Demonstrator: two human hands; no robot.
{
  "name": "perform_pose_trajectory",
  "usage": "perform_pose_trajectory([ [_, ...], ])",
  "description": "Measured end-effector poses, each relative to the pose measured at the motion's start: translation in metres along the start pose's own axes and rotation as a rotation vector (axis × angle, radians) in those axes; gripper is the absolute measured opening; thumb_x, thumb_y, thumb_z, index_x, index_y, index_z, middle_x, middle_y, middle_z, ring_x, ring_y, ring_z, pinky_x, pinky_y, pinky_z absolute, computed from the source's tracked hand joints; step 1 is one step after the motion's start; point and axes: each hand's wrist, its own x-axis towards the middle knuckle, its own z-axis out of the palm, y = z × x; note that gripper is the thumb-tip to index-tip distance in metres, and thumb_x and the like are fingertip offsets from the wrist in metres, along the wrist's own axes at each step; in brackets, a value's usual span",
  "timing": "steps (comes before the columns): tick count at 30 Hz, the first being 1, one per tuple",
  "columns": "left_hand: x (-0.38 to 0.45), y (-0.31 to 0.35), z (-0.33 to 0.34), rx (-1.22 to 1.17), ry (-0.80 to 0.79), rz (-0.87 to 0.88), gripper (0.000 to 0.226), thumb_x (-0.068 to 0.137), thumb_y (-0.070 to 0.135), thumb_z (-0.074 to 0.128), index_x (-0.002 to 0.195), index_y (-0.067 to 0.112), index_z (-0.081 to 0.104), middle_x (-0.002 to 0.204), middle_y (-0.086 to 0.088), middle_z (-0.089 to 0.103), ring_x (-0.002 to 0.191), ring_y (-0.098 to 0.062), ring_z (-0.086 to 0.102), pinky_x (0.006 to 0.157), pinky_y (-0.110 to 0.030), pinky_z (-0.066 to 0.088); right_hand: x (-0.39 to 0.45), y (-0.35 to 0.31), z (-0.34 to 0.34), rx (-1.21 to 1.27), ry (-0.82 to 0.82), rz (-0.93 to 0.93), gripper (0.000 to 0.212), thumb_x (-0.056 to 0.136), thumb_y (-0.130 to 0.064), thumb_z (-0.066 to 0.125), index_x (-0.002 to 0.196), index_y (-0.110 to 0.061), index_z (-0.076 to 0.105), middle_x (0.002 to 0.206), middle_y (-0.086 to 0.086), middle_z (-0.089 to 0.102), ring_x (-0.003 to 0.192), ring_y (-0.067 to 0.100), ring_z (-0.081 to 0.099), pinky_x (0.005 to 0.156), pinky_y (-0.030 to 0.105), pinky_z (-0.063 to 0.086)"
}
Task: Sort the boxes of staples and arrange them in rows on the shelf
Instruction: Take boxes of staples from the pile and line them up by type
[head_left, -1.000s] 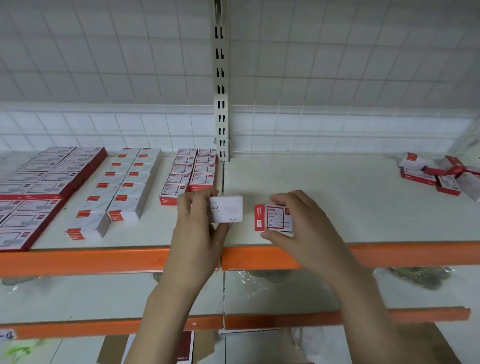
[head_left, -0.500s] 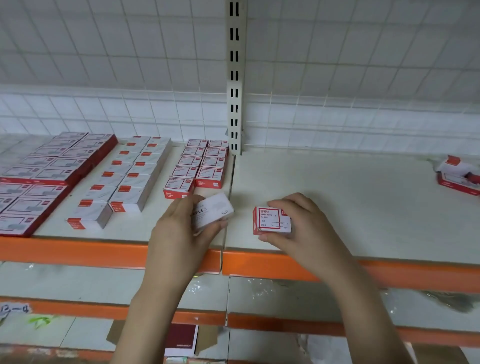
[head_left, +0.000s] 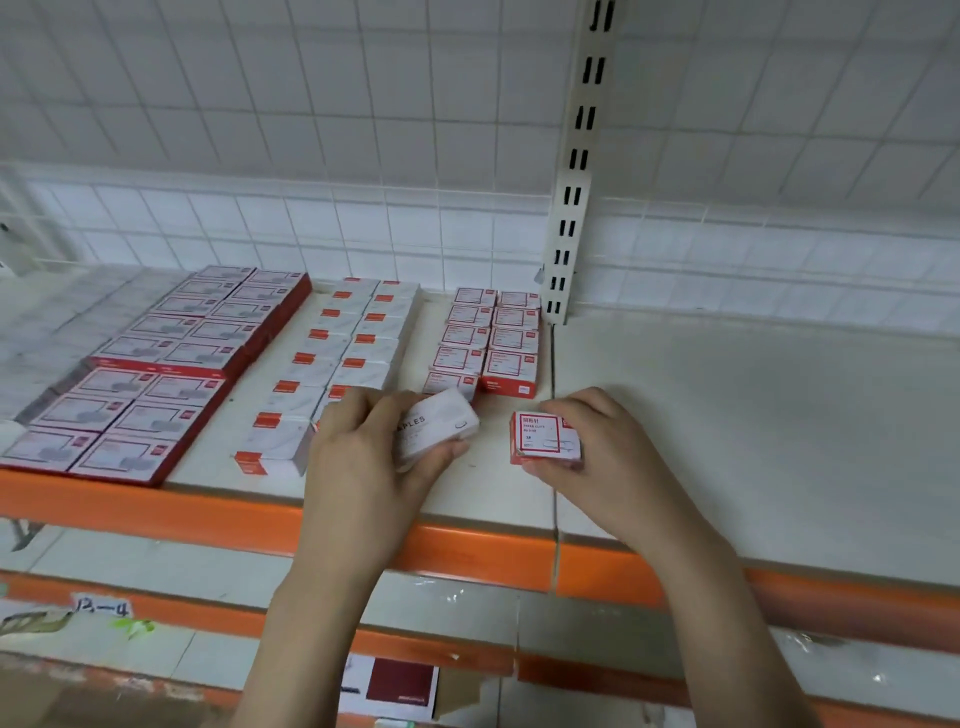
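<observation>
The left hand (head_left: 363, 462) grips a white staples box (head_left: 439, 427), tilted toward the white rows (head_left: 337, 358); the right hand (head_left: 602, 457) pinches a red-bordered box (head_left: 543, 437) near the matching red rows (head_left: 488, 338), both just above the shelf (head_left: 727, 415), probably for sorting by kind.

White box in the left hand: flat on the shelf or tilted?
Tilted. The left hand grips the white box with its right end raised, askew to the flat-lying white row beside it. Whether it touches the shelf is hidden.
</observation>
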Motion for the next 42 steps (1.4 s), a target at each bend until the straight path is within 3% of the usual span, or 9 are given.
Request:
perform_pose_trajectory([
  [7, 0.037, -0.046, -0.016, -0.027, -0.045, 0.075, 0.053, 0.069, 0.05, 0.066, 0.106, 0.013, 0.065, 0.093, -0.005, 0.055, 0.089, -0.023, 0.05, 0.075, -0.029, 0.038, 0.023, -0.021, 0.028, 0.002, 0.05, 0.108, 0.054, 0.079, -0.034, 0.07, 0.129, -0.026, 0.05, 0.121, -0.008, 0.046, 0.112, 0.01, 0.047, 0.097, 0.025, 0.041],
  [11, 0.05, -0.064, -0.021, -0.095, -0.099, 0.133, 0.057, 0.07, 0.057, 0.054, 0.106, 0.015, 0.066, 0.093, -0.002, 0.054, 0.088, -0.022, 0.05, 0.077, -0.028, 0.037, 0.03, -0.027, 0.034, 0.009, 0.13, 0.175, 0.048, 0.08, -0.027, 0.072, 0.125, -0.022, 0.056, 0.114, -0.007, 0.049, 0.102, 0.006, 0.051, 0.086, 0.0, 0.03],
  [13, 0.054, -0.072, -0.023, -0.112, -0.114, 0.156, 0.056, 0.07, 0.056, 0.053, 0.105, 0.014, 0.066, 0.093, -0.004, 0.055, 0.088, -0.024, 0.051, 0.077, -0.029, 0.038, 0.031, -0.031, 0.037, -0.001, 0.157, 0.195, 0.046, 0.08, -0.019, 0.071, 0.124, -0.017, 0.057, 0.115, -0.002, 0.05, 0.1, 0.007, 0.051, 0.085, -0.004, 0.026],
  [19, 0.067, -0.092, -0.022, -0.168, -0.16, 0.198, 0.049, 0.069, 0.047, 0.063, 0.105, 0.014, 0.066, 0.094, -0.003, 0.056, 0.092, -0.021, 0.049, 0.081, -0.025, 0.037, 0.023, -0.049, 0.051, -0.181, 0.296, 0.216, 0.041, 0.079, -0.019, 0.071, 0.119, -0.015, 0.061, 0.123, 0.004, 0.054, 0.109, 0.024, 0.054, 0.093, 0.022, 0.034],
  [25, 0.074, -0.106, -0.02, -0.193, -0.186, 0.202, 0.051, 0.067, 0.043, 0.068, 0.107, 0.012, 0.066, 0.095, -0.005, 0.057, 0.093, -0.025, 0.051, 0.081, -0.03, 0.041, 0.022, -0.065, 0.074, -0.291, 0.408, 0.158, 0.028, 0.078, -0.014, 0.065, 0.106, -0.014, 0.068, 0.112, 0.004, 0.063, 0.098, 0.027, 0.056, 0.086, 0.019, 0.037],
  [29, 0.073, -0.114, -0.024, -0.196, -0.192, 0.2, 0.055, 0.068, 0.053, 0.057, 0.108, 0.015, 0.066, 0.097, -0.003, 0.057, 0.092, -0.025, 0.05, 0.08, -0.032, 0.042, 0.031, -0.063, 0.078, -0.28, 0.399, 0.189, 0.034, 0.071, 0.001, 0.073, 0.103, -0.01, 0.069, 0.105, 0.008, 0.064, 0.095, 0.03, 0.055, 0.085, 0.015, 0.031],
  [35, 0.069, -0.122, -0.032, -0.155, -0.131, 0.222, 0.051, 0.07, 0.05, 0.058, 0.111, 0.019, 0.063, 0.097, -0.002, 0.057, 0.089, -0.024, 0.049, 0.08, -0.025, 0.036, 0.043, -0.062, 0.075, -0.246, 0.366, 0.217, 0.03, 0.07, 0.002, 0.072, 0.097, -0.011, 0.07, 0.101, 0.009, 0.065, 0.092, 0.033, 0.054, 0.075, 0.011, 0.026],
  [39, 0.063, -0.115, -0.036, -0.14, -0.124, 0.213, 0.053, 0.071, 0.051, 0.057, 0.11, 0.016, 0.065, 0.096, -0.004, 0.058, 0.087, -0.026, 0.05, 0.078, -0.029, 0.038, 0.042, -0.062, 0.072, -0.226, 0.326, 0.22, 0.03, 0.074, -0.002, 0.07, 0.102, -0.011, 0.069, 0.106, 0.009, 0.063, 0.099, 0.032, 0.051, 0.08, 0.012, 0.026],
  [42, 0.052, -0.109, -0.042, -0.1, -0.13, 0.197, 0.054, 0.073, 0.051, 0.055, 0.111, 0.015, 0.064, 0.1, -0.004, 0.059, 0.089, -0.025, 0.048, 0.079, -0.033, 0.041, 0.036, -0.066, 0.071, -0.205, 0.279, 0.223, 0.03, 0.081, -0.009, 0.066, 0.111, -0.012, 0.065, 0.116, 0.007, 0.06, 0.108, 0.029, 0.048, 0.09, 0.024, 0.035],
])
